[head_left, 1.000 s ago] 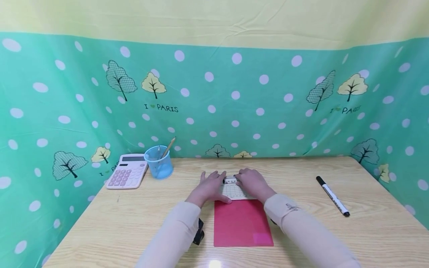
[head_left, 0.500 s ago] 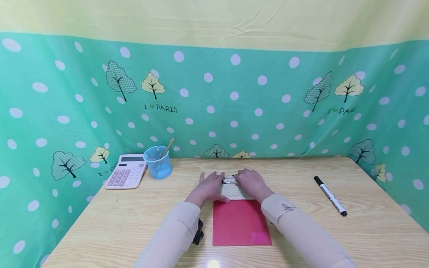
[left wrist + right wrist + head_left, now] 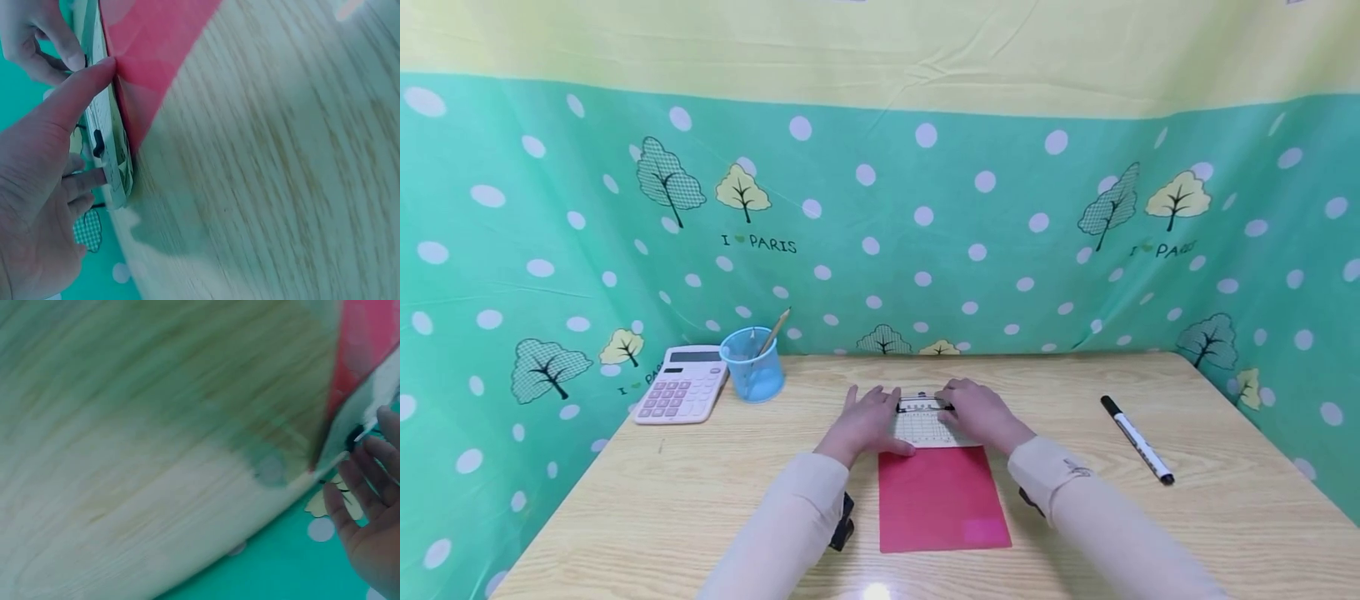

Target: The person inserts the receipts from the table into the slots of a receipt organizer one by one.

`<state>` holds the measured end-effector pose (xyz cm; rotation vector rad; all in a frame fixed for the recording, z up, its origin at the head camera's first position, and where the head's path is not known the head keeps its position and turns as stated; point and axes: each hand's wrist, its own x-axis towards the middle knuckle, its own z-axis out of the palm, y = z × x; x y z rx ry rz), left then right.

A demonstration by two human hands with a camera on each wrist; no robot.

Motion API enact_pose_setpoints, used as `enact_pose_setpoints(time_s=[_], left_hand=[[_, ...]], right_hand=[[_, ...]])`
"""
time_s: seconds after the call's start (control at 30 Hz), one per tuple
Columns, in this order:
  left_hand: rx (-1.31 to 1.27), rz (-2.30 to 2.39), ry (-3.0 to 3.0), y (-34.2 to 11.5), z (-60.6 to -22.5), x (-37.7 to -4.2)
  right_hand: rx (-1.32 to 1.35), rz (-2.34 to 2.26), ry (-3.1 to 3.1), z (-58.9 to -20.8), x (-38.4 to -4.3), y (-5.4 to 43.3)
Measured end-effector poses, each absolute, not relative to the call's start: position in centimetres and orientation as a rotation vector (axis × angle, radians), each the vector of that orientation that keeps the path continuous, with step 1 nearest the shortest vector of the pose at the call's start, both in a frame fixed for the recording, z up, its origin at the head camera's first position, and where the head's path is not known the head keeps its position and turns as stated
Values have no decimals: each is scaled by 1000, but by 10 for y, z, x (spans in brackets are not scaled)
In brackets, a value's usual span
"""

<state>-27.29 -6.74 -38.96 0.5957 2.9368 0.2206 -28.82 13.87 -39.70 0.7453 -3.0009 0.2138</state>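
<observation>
A red folder [image 3: 940, 500] lies on the table, with gridded paper sheets [image 3: 921, 429] across its far end. Over the sheets runs a thin metal paper fastener [image 3: 917, 407] with black end pieces. My left hand [image 3: 868, 421] spans the left side of the sheets, its thumb [image 3: 94, 75] stretched along their near edge and a fingertip by the fastener's left end. At the right end, my right hand [image 3: 981, 412] pinches the fastener near a black end piece [image 3: 354, 434]. The exact fingertip contact is partly hidden.
A pink calculator [image 3: 683, 385] and a blue mesh pencil cup [image 3: 756, 371] with pencils stand at the back left. On the right lies a black-and-white marker [image 3: 1138, 442]. A green dotted curtain [image 3: 917, 250] hangs behind the table's far edge.
My right hand has moved to the right along the fastener, so more of its middle shows. The left hand stays in place on the sheets.
</observation>
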Motion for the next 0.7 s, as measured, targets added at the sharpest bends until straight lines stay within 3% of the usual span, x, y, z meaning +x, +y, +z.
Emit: enact_pose_setpoints(time_s=[0.47,0.7], left_hand=[[583,-53,3051,-43,-391,-267],[586,-98,3056,-42,-392,-270]], right_hand=[[799,128,-2870,-408,-297,130],[918,-185,-2721,-412,-304,129]])
